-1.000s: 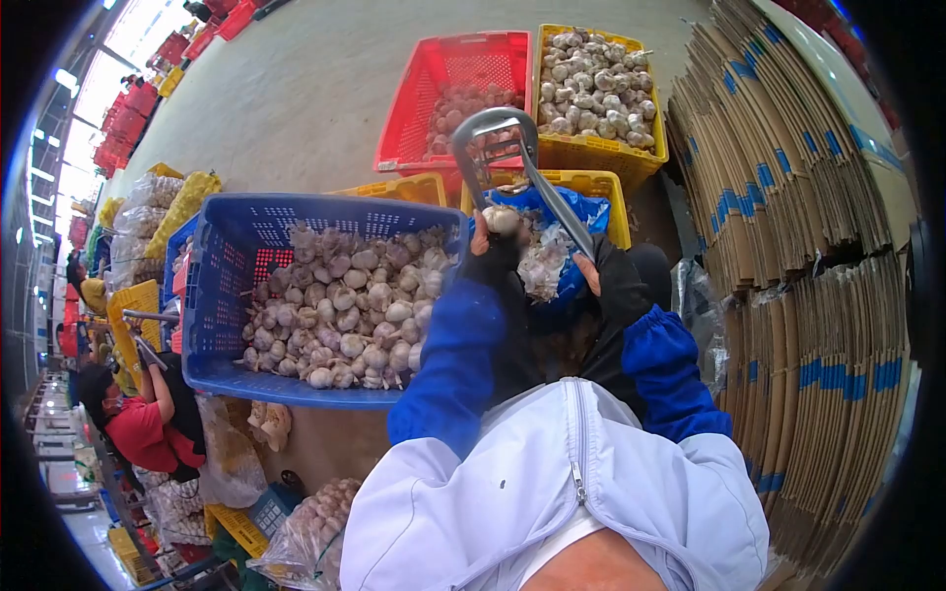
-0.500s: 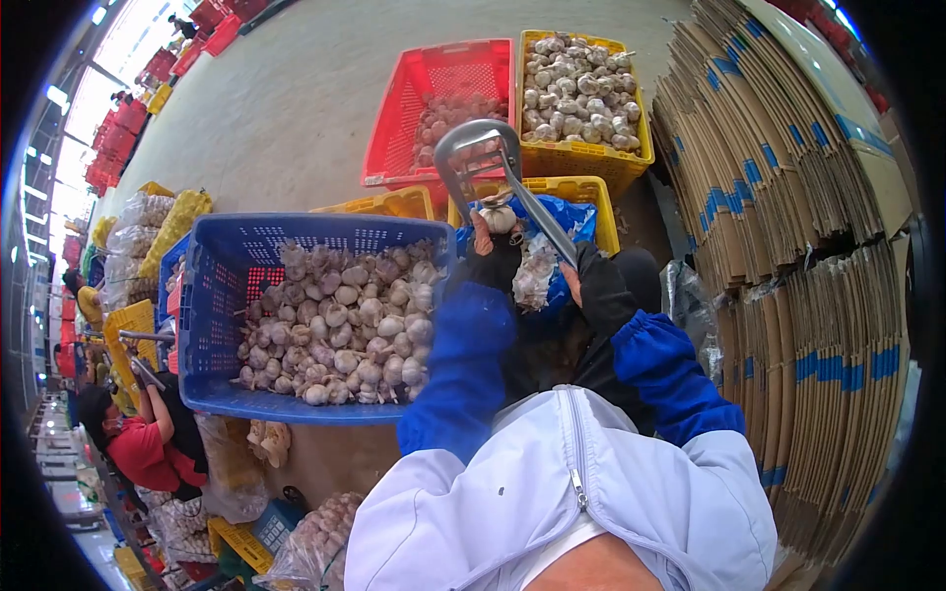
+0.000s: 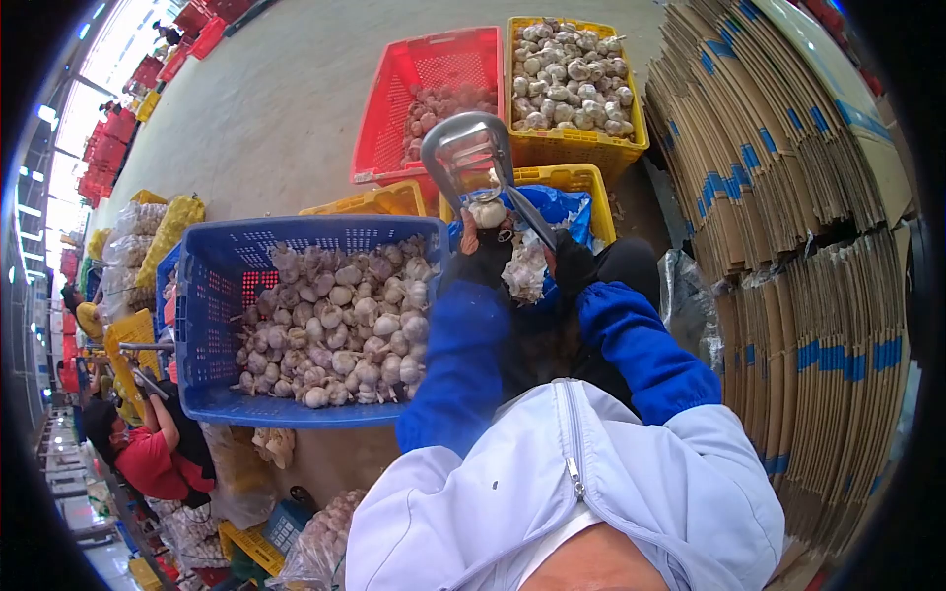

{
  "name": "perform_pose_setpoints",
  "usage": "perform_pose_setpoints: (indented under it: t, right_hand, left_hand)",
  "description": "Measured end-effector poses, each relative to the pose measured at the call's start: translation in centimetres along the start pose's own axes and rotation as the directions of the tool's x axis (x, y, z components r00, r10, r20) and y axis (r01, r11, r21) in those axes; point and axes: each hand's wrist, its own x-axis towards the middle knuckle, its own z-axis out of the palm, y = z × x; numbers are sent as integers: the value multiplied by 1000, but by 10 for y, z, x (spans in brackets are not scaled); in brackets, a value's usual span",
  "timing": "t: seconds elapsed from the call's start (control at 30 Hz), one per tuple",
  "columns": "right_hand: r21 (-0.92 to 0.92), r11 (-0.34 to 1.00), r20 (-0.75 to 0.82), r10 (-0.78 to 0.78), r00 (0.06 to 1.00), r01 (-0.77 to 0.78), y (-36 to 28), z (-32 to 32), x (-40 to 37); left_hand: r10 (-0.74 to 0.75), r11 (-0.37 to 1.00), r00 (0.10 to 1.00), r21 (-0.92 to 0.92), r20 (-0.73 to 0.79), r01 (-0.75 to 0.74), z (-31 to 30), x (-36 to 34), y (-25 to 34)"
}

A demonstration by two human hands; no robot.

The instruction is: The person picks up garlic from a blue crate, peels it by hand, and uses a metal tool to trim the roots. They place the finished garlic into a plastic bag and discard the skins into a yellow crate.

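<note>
Grey floor (image 3: 276, 128) spreads beyond cartons (image 3: 783, 345), their blue markings (image 3: 843, 359) too small to read, and a blue crate (image 3: 209, 325). Over a yellow crate (image 3: 597, 202), the right hand (image 3: 553, 260) clamps a metal tool (image 3: 441, 175); the left hand (image 3: 471, 236) pinches a bulb (image 3: 488, 212), seemingly against the tool.

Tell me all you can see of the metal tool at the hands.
The tool is smooth grey, apparently metal: a broad rounded loop with thin bars inside, and a long straight arm slanting down to the right hand, which grips its lower end. The left hand holds a garlic bulb just below the loop; whether they touch is unclear.
</note>
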Motion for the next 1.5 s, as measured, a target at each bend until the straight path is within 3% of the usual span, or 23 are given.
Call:
perform_pose_setpoints:
  t: [0.03, 0.13, 0.23, 0.27, 0.37, 0.4, 0.47, 0.57, 0.7, 0.77, 0.9, 1.0, 1.1, 1.2, 1.3, 1.43, 1.5]
  right_hand:
    - [67, 997, 57, 29, 998, -33, 2, -3, 1]
    - [78, 997, 13, 0, 1000, -1, 1, -4, 1]
    - [75, 997, 5, -3, 1000, 2, -2, -5, 2]
    - [58, 997, 47, 41, 998, -44, -6, -10, 2]
    - [174, 985, -4, -2, 1000, 3, 0, -4, 2]
    - [135, 991, -18, 23, 1000, -20, 1, -3, -2]
    - [59, 996, -58, 77, 995, -73, 2, 0, -13]
    - [292, 942, 150, 125, 981, -164, -29, -62, -2]
    - [337, 925, 184, 121, 976, -178, -41, -82, 4]
    - [386, 906, 194, 107, 975, -176, -51, -97, 8]
    - [246, 944, 253, 155, 955, -218, -43, -91, 5]
    - [249, 943, 264, 153, 952, -221, -43, -93, 5]
    - [230, 947, 274, 160, 948, -226, -47, -100, 8]
    - [197, 961, 243, 143, 959, -193, -52, -107, 9]
    - [121, 978, 210, 144, 967, -172, -58, -111, 10]
    - [67, 997, 74, 30, 997, -35, -51, -93, 5]
    - [22, 999, 5, -25, 1000, 25, -48, -84, 3]
  left_hand:
    - [-52, 993, 996, -104, 69, 59, -7, -1, -1]
    - [-66, 996, 979, -52, 191, 77, -23, -10, 0]
    - [99, 979, 992, 170, 80, -112, -13, -33, 0]
    - [233, 843, 963, 465, 138, -271, -15, -38, -5]
    - [161, 915, 986, 368, 44, -166, -5, -43, 4]
    - [144, 891, 989, 432, 20, -138, -20, -38, 4]
    - [101, 919, 995, 383, 13, -99, -36, -34, 5]
    - [22, 981, 998, 191, 54, -32, -31, -31, 9]
    - [-39, 997, 997, 74, 68, 34, -18, -15, 8]
    - [-14, 996, 1000, 91, 2, 14, -3, -9, 7]
    - [89, 967, 960, 254, -265, -19, 49, -16, -2]
    - [122, 970, 950, 239, -287, -53, 52, -10, -5]
    - [145, 952, 959, 297, -246, -68, 47, -6, -5]
    - [144, 988, 949, 86, -280, -125, 54, -6, -7]
    - [71, 995, 969, -52, -236, -85, 36, 3, -2]
    - [11, 996, 995, 94, -100, -1, 33, 2, 7]
    - [43, 993, 997, 109, -59, -36, 18, 7, 5]
